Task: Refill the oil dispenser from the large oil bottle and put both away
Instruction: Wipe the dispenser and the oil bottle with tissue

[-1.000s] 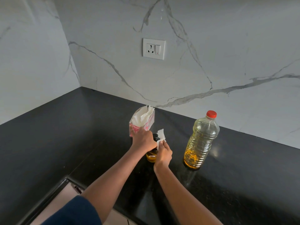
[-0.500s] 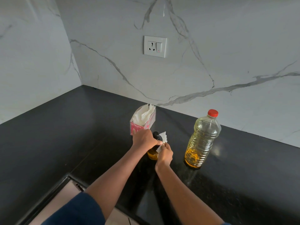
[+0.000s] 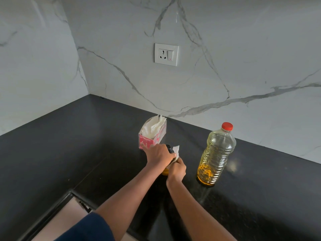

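Near the middle of the black stone table (image 3: 69, 145): left hand (image 3: 159, 156) clasped from above round the upper part of the small dark-capped oil dispenser (image 3: 169, 149), upright on the table, with amber oil showing at its base. Right hand (image 3: 177, 169) close against the left, fingers curled, pinching a crumpled white tissue (image 3: 176, 151) to the dispenser's neck.

To the right, apart from both hands: large clear ribbed plastic oil bottle (image 3: 217, 153), upright, red cap on, yellow oil in the lower part only.

Just behind the left hand: pink tissue box (image 3: 151, 141), white sheets standing out of its open top.

Beyond: white, grey-veined marble wall (image 3: 243, 58) bearing a white socket-and-switch plate (image 3: 166, 54).

At the lower edge: navy sleeve (image 3: 86, 228) on the left arm.
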{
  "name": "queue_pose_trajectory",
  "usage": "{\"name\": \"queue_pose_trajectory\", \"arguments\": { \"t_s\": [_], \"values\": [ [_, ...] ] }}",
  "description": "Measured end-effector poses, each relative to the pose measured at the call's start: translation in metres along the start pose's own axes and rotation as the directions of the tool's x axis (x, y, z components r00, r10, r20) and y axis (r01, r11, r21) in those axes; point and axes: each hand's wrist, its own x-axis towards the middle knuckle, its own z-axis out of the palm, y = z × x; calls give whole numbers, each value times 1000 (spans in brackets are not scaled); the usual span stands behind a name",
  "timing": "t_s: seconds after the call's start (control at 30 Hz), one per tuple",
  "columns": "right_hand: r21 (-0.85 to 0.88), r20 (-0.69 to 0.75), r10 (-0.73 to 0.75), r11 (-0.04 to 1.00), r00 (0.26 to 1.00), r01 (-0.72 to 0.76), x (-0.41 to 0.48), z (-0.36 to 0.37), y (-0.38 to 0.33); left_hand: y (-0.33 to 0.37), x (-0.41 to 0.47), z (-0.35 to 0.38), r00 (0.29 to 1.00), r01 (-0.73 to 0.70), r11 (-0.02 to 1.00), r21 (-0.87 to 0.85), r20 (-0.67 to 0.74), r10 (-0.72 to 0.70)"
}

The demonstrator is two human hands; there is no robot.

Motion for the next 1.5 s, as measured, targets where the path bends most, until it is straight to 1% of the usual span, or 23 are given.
{"name": "queue_pose_trajectory", "arguments": {
  "t_s": [0.07,0.13,0.2,0.23,0.33,0.37,0.43,0.5,0.6,0.67,0.73,0.8,0.83,0.87,0.9,0.93,1.03,1.1,1.2,1.27,1.33,1.4,1.5],
  "values": [
    [30,17,-73,997,997,73,-3,0,2,7,-2,-1,999,34,999,-5,34,-34],
    [81,20,-101,992,995,99,-7,-3,11,11,-4,-2,997,41,999,2,68,-41],
    [101,-2,-75,992,997,75,-8,-8,23,9,-1,-6,990,48,999,16,131,-50],
    [97,-10,-40,994,999,41,-8,-11,27,6,3,-9,980,61,998,16,186,-63],
    [4,-1,60,998,998,-60,-3,-14,28,-9,21,-22,908,113,993,-39,409,-87],
    [-34,5,66,997,998,-66,-1,-14,26,-14,25,-27,883,102,993,-65,466,-60],
    [-60,21,44,997,999,-43,2,-13,17,-21,29,-31,847,33,991,-128,530,40],
    [-47,24,-1,999,1000,2,1,-11,7,-23,28,-30,846,-30,987,-160,522,111],
    [-49,-1,-130,990,992,130,-5,-6,-2,-22,25,-26,893,-61,992,-115,437,106],
    [-108,9,-242,964,970,242,-12,-5,-1,-21,23,-25,916,-85,994,-65,387,103],
    [-240,48,-386,891,921,386,-19,-7,3,-21,23,-23,934,-120,992,-30,335,123],
    [-365,134,-535,756,834,543,-23,-9,10,-23,25,-20,948,-143,990,-18,283,142],
    [-402,173,-581,695,795,596,-24,-10,11,-23,26,-18,953,-142,990,-14,267,141],
    [-423,195,-594,667,781,613,-22,-10,7,-22,26,-17,956,-145,989,-7,255,142],
    [-437,201,-576,671,793,599,-18,-10,1,-22,26,-16,960,-150,989,-1,241,145],
    [-438,209,-527,703,824,560,-12,-9,-6,-22,25,-16,963,-153,988,1,227,148],
    [-346,252,-339,843,906,412,7,-8,-30,-20,23,-15,970,-160,987,6,188,156],
    [-280,274,-251,902,928,327,16,-10,-38,-17,19,-13,975,-171,985,21,150,166],
    [-99,239,-202,968,950,231,17,-13,-30,-13,14,-10,981,-156,988,22,122,152],
    [52,188,-185,983,965,178,11,-15,-12,-10,13,-8,985,-134,991,0,113,133],
    [164,149,-159,977,976,134,1,-18,8,-7,12,-7,987,-110,994,-13,116,111],
    [188,107,-148,974,983,126,-8,-20,25,-5,12,-8,990,-63,998,-30,127,66],
    [130,73,-135,984,988,125,-13,-21,35,1,8,-6,994,-10,999,-38,107,14]
  ]
}}
